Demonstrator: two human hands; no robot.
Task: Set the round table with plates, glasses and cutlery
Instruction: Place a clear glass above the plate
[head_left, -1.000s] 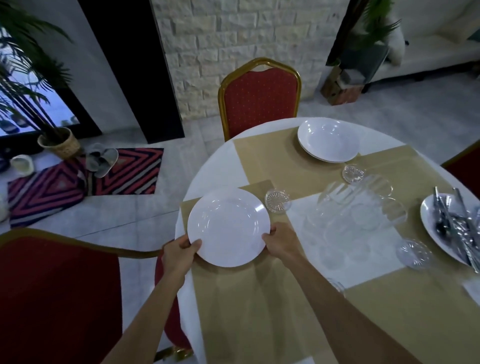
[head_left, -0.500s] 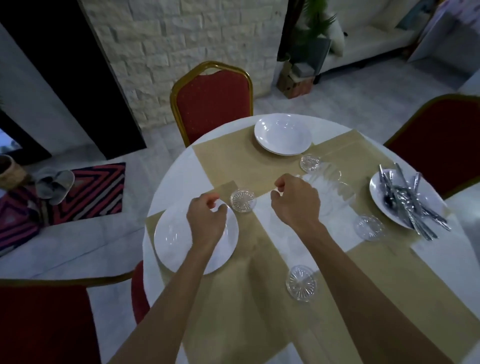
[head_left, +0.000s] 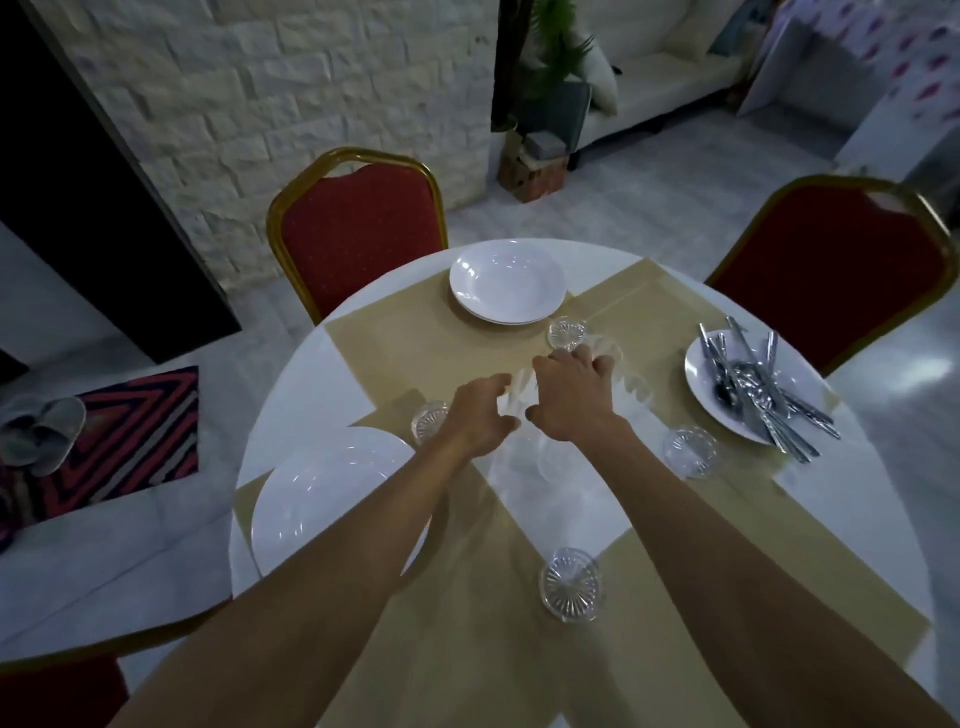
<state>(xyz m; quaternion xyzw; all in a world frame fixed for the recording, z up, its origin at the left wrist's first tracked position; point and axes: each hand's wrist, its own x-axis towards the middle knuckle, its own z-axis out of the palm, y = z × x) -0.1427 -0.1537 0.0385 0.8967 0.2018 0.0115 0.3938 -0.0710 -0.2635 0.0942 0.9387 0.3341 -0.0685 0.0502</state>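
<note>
A round table (head_left: 291, 395) carries tan runners in a cross. My left hand (head_left: 480, 415) and my right hand (head_left: 571, 400) are side by side in the cluster of clear glasses (head_left: 631, 387) at its middle. The left thumb and fingers curve round one blurred glass (head_left: 516, 400). The right fingers curl over the rim of another glass. A white plate (head_left: 322, 499) lies at the near left, partly under my left forearm. A stack of white plates (head_left: 506, 283) sits at the far side. On the right, a plate (head_left: 696, 374) holds a heap of cutlery (head_left: 753, 384).
Small cut-glass dishes lie at the left (head_left: 428, 421), far (head_left: 566, 332), right (head_left: 691, 451) and near (head_left: 571, 584) places. Red chairs stand at the far left (head_left: 358, 234), far right (head_left: 841, 265) and near left (head_left: 52, 691). A striped rug (head_left: 130, 426) with slippers lies left.
Both hands let go of the near-left plate, which now lies flat. They moved right and forward into the cluster of glasses. My view swung right.
</note>
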